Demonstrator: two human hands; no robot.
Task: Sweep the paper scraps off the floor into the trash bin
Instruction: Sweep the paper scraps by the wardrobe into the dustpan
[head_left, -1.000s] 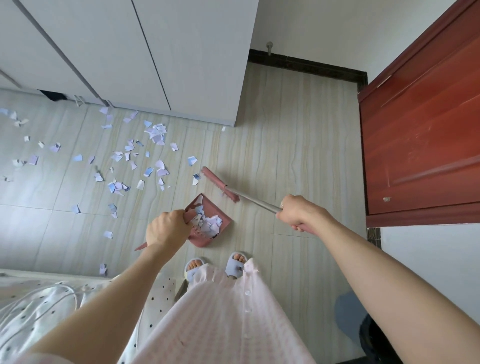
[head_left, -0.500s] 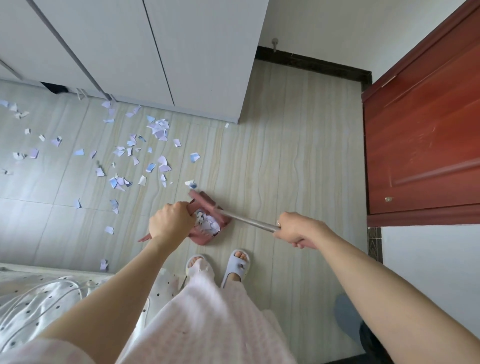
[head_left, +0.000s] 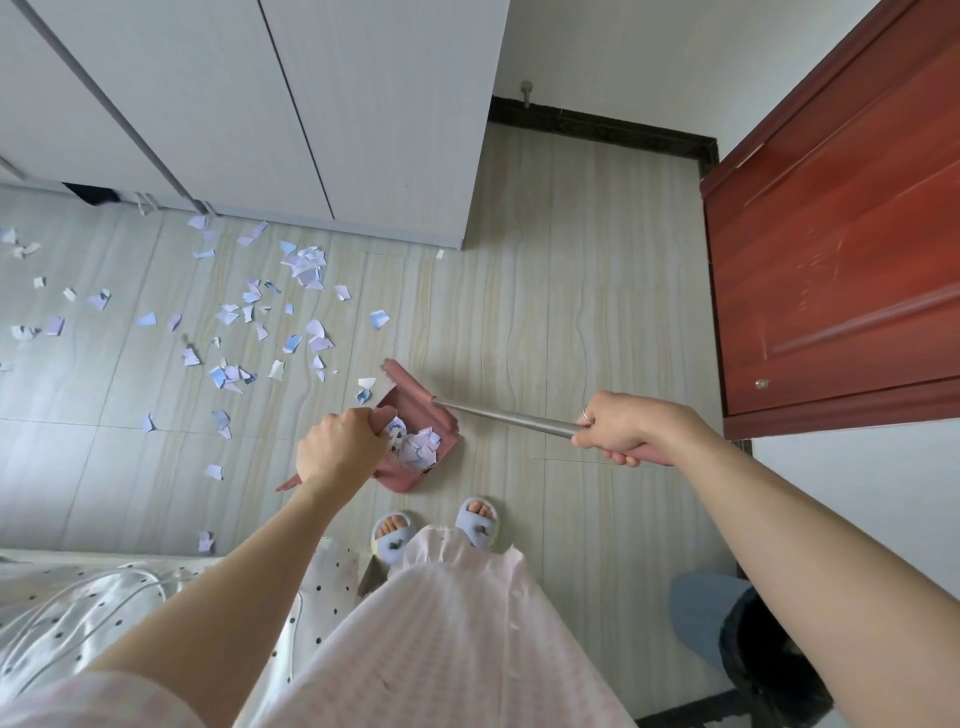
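Observation:
Several white and pale blue paper scraps (head_left: 249, 332) lie scattered over the tiled floor at the left. My left hand (head_left: 340, 447) grips the handle of a pink dustpan (head_left: 410, 475) that rests on the floor in front of my feet and holds a pile of scraps. My right hand (head_left: 621, 428) is closed around the metal handle of a broom (head_left: 498, 413). Its pink head (head_left: 410, 382) sits at the dustpan's far rim, with two scraps right beside it. A blue trash bin (head_left: 696, 610) with a black liner shows at the lower right, partly hidden by my right arm.
A white wardrobe (head_left: 311, 119) stands along the back, with scraps close to its base. A red-brown wooden door (head_left: 841, 249) stands on the right. A bed with dotted bedding (head_left: 78, 608) fills the lower left. My slippered feet (head_left: 436, 527) stand just behind the dustpan.
The broom head swept in over the dustpan half a second ago and has now moved back out to its far rim. My right hand shifted right and up with the handle.

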